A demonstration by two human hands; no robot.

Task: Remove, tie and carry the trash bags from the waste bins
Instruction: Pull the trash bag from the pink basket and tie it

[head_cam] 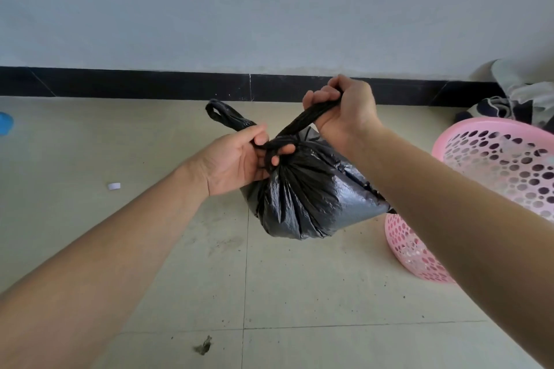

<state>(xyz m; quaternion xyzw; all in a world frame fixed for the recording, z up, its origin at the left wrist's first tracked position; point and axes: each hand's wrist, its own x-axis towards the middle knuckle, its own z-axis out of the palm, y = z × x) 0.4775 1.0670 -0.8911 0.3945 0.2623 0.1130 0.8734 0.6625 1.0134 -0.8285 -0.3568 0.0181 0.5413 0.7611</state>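
A full black trash bag [311, 195] hangs in the air above the tiled floor, held between both hands. My left hand [239, 159] grips the bag's gathered neck at the knot, and one looped handle [221, 113] sticks out past it to the upper left. My right hand [341, 105] is closed around the other handle, stretched taut up and to the right. A pink perforated waste bin [491, 159] stands to the right, partly hidden behind my right forearm; no bag shows inside it.
A white wall with a black skirting board [150, 84] runs close ahead. Crumpled cloth [518, 93] lies behind the bin at the right. A small white scrap [114, 186] and a blue object [4, 124] lie on the floor at left, and dirt specks lie below.
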